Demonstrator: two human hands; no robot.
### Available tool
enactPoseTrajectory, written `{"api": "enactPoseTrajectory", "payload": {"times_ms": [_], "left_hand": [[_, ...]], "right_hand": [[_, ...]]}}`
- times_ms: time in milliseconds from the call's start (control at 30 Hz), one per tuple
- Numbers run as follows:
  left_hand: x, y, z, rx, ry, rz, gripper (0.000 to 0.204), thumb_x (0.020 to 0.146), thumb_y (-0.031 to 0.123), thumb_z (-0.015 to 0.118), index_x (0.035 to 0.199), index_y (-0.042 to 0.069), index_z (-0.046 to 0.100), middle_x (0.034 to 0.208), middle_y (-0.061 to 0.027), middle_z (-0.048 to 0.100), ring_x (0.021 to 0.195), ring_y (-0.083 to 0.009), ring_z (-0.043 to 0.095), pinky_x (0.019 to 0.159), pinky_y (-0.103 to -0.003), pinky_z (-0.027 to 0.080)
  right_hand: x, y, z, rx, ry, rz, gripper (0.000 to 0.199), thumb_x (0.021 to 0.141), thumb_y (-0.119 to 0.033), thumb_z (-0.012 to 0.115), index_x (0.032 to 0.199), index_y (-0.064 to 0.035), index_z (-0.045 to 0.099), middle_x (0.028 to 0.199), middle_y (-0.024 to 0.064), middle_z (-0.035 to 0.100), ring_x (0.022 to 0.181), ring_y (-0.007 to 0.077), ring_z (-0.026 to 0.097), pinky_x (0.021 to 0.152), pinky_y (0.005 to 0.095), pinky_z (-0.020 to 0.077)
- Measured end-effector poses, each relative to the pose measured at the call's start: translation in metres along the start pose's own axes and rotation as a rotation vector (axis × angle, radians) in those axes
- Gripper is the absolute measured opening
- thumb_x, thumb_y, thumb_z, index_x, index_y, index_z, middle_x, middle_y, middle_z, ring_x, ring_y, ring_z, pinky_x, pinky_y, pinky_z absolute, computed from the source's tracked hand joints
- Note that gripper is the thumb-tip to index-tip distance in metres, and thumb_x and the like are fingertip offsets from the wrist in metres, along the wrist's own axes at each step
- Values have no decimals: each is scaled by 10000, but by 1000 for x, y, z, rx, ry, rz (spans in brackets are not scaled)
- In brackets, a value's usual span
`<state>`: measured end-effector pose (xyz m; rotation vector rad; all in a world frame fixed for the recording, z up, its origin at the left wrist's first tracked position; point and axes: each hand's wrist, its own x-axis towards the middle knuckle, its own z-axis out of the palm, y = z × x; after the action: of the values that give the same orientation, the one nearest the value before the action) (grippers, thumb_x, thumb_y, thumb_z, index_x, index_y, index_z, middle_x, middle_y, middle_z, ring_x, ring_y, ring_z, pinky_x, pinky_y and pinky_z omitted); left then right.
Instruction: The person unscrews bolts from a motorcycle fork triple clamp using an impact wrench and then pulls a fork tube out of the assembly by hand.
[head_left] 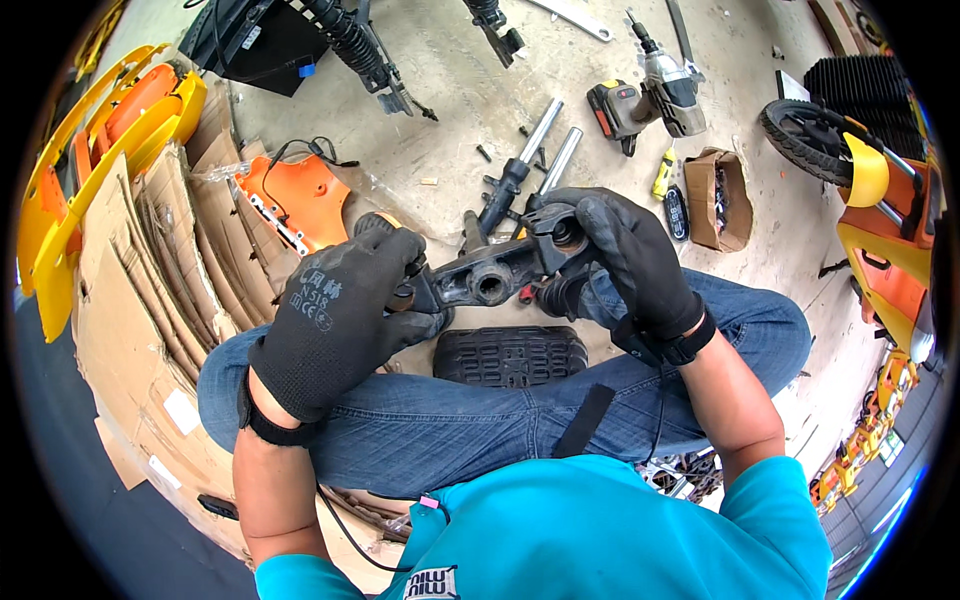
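Both hands wear black work gloves and hold a black metal fork clamp (462,283) level above my crossed legs. My left hand (335,315) is closed around its left end, with the fingertips partly hidden. At the other end, my right hand (632,262) grips the round clamp ring, thumb and fingers about its rim. A round hole shows in the clamp's middle. Just beyond it, two fork legs (507,190) with bare silver tubes lie on the floor. Under the right hand is a black ribbed rubber boot (562,298), partly covered. A black treaded block (510,357) rests before my lap.
Right of the fork legs lie a cordless impact wrench (668,95), a yellow screwdriver (664,172) and a small cardboard box (735,215) of hardware. Flattened cardboard (135,300) and an orange panel (300,205) are at left. A small wheel (808,140) stands far right.
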<state>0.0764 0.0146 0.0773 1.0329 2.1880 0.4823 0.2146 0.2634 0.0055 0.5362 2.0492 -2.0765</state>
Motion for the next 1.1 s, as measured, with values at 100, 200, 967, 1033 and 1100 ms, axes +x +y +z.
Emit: {"api": "enactPoseTrajectory", "payload": {"times_ms": [100,200,967,1033,1100], "left_hand": [[-2,-3,-1,-17,25,35,532,679,140,842,1138,34,594,935,-145,645,802,-281,663,726,-373,519],[0,-4,-2,-47,15,17,597,644,95,857,1176,20,595,945,-147,649,781,-270,658,717,-359,523],[4,-3,4,-41,27,57,431,741,149,785,1119,61,599,951,-140,655,863,-303,679,749,-394,524],[5,-1,8,-19,-16,62,445,738,174,797,1122,71,596,949,-137,647,852,-305,671,744,-403,517],[5,0,15,-11,-7,108,465,722,141,803,1131,66,595,941,-124,632,826,-290,665,729,-389,518]], "right_hand": [[-1,-3,3,60,-20,22,432,1053,-330,453,1244,31,593,1133,96,679,1043,144,620,950,294,478],[-2,-3,4,139,-24,53,427,1046,-316,474,1273,32,567,1138,95,676,1057,140,617,953,295,478],[-3,-14,-6,94,-107,112,426,926,-182,570,1280,54,542,1061,95,661,859,112,650,766,251,532],[-1,-21,-11,-56,-88,212,327,865,-138,565,1133,41,619,894,69,656,764,94,603,700,251,500],[0,-23,-16,-194,-74,248,259,829,-148,576,992,30,671,772,73,635,718,102,564,666,267,469]]}}
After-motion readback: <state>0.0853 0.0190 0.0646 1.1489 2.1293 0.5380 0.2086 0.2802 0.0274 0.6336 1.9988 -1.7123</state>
